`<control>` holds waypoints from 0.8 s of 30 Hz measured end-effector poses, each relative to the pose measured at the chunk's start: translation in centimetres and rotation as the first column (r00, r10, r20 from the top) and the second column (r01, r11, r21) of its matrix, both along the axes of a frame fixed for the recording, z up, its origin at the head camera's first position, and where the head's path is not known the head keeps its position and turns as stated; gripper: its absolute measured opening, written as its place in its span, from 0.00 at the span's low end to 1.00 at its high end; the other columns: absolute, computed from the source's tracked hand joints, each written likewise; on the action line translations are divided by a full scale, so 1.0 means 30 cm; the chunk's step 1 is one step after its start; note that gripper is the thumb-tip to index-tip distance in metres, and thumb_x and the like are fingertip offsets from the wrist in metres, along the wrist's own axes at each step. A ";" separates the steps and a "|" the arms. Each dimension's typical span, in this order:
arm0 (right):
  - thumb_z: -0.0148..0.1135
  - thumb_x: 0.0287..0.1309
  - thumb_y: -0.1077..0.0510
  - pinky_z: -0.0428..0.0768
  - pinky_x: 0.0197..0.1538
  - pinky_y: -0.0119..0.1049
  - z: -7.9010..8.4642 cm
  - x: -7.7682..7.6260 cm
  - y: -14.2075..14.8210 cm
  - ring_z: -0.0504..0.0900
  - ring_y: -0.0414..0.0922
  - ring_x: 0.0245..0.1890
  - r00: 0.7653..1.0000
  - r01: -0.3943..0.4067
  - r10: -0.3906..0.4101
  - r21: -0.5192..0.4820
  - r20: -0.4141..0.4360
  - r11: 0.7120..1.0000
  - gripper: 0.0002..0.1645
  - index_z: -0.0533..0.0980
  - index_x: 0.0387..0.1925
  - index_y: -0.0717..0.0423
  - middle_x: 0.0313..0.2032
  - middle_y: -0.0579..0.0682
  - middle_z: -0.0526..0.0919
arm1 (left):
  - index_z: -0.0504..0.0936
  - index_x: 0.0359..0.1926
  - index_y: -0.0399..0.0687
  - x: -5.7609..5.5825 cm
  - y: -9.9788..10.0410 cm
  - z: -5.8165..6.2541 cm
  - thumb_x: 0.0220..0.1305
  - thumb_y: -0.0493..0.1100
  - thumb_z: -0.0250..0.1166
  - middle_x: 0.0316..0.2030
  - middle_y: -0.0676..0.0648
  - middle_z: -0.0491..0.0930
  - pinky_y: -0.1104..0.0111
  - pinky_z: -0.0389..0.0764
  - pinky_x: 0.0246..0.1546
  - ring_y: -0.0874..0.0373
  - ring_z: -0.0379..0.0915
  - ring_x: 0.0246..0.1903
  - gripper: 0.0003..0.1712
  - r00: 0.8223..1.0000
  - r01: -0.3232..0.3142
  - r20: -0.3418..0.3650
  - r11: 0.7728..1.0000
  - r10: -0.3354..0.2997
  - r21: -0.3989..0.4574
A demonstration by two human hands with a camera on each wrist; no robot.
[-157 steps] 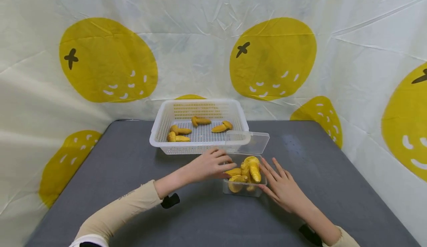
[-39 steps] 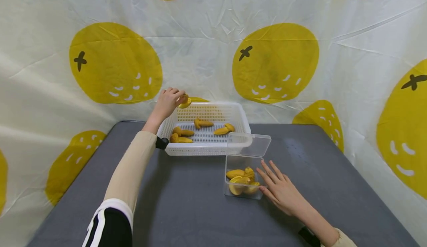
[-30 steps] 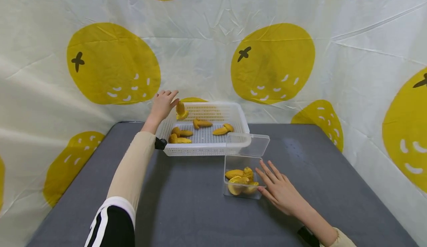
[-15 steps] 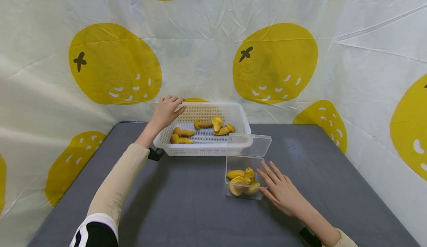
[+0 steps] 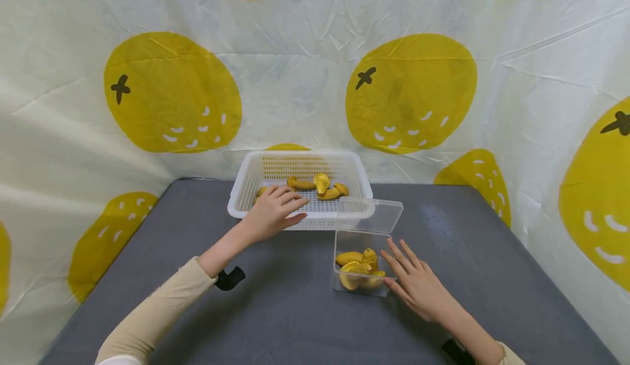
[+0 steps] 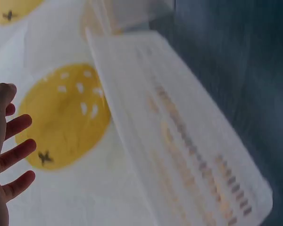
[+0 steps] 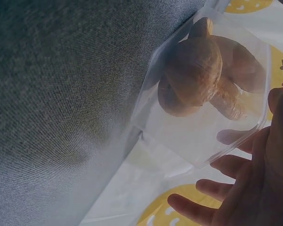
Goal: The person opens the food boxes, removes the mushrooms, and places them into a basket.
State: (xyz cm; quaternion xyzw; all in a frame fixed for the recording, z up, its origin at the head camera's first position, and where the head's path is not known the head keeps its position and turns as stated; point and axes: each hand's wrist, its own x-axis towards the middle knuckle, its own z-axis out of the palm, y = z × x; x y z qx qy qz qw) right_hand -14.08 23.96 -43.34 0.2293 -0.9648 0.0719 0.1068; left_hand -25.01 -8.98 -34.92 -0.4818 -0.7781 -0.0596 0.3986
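Note:
In the head view my left hand [image 5: 275,212] hovers over the front left of a white perforated basket [image 5: 251,168], its fingers spread with nothing in them. Several yellow-brown mushrooms lie in the basket, among them one [image 5: 321,183] resting upright near the middle; my hand covers part of the left ones. My right hand [image 5: 420,288] rests its straight fingers along the right side of a clear plastic box [image 5: 361,239] with its lid [image 5: 389,214] tipped back. Several mushrooms [image 7: 193,70] sit inside that box, seen through its wall in the right wrist view.
A dark grey cloth-covered table [image 5: 295,321] bears both containers. The box's raised lid overlaps the basket's front right corner. A white curtain [image 5: 290,97] printed with yellow fruit hangs behind and at both sides.
My left hand took a mushroom from the clear box to the basket and let it go there. It has since come back toward me and right. My right hand stays at the box.

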 end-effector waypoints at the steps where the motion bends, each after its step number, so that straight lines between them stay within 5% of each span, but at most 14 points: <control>1: 0.45 0.62 0.42 0.66 0.54 0.55 0.000 0.001 0.000 0.38 0.48 0.70 1.000 0.001 -0.001 -0.001 -0.001 1.000 0.33 0.57 0.65 0.50 0.69 0.52 0.49 | 0.81 0.40 0.49 0.018 0.018 -0.008 0.46 0.47 0.69 0.34 0.52 0.80 0.65 0.72 0.37 0.56 0.73 0.36 0.17 1.000 0.017 -0.006 1.000 -0.017 -0.015; 9: 0.44 0.61 0.42 0.67 0.52 0.55 0.003 0.002 -0.007 0.44 0.51 0.69 1.000 0.018 -0.018 0.008 -0.002 1.000 0.33 0.58 0.64 0.50 0.68 0.54 0.51 | 0.78 0.47 0.57 0.124 0.171 -0.097 0.51 0.52 0.65 0.40 0.57 0.78 0.70 0.70 0.43 0.62 0.70 0.41 0.20 0.992 0.127 0.049 0.973 -0.119 -0.192; 15: 0.45 0.61 0.42 0.67 0.52 0.55 0.010 0.004 -0.006 0.44 0.51 0.69 1.000 0.028 -0.028 0.002 0.014 1.000 0.33 0.59 0.64 0.51 0.68 0.54 0.52 | 0.76 0.50 0.59 0.113 0.287 -0.125 0.57 0.55 0.59 0.43 0.59 0.77 0.70 0.68 0.43 0.63 0.69 0.43 0.19 0.996 0.086 0.056 0.944 -0.072 -0.320; 24: 0.44 0.61 0.40 0.66 0.53 0.55 0.007 0.006 -0.012 0.43 0.51 0.69 0.999 0.034 -0.034 -0.002 0.016 0.999 0.35 0.57 0.65 0.52 0.68 0.54 0.52 | 0.76 0.46 0.63 0.079 0.395 -0.150 0.60 0.57 0.53 0.42 0.61 0.77 0.71 0.65 0.38 0.64 0.69 0.39 0.15 0.998 0.005 -0.056 0.910 -0.031 -0.414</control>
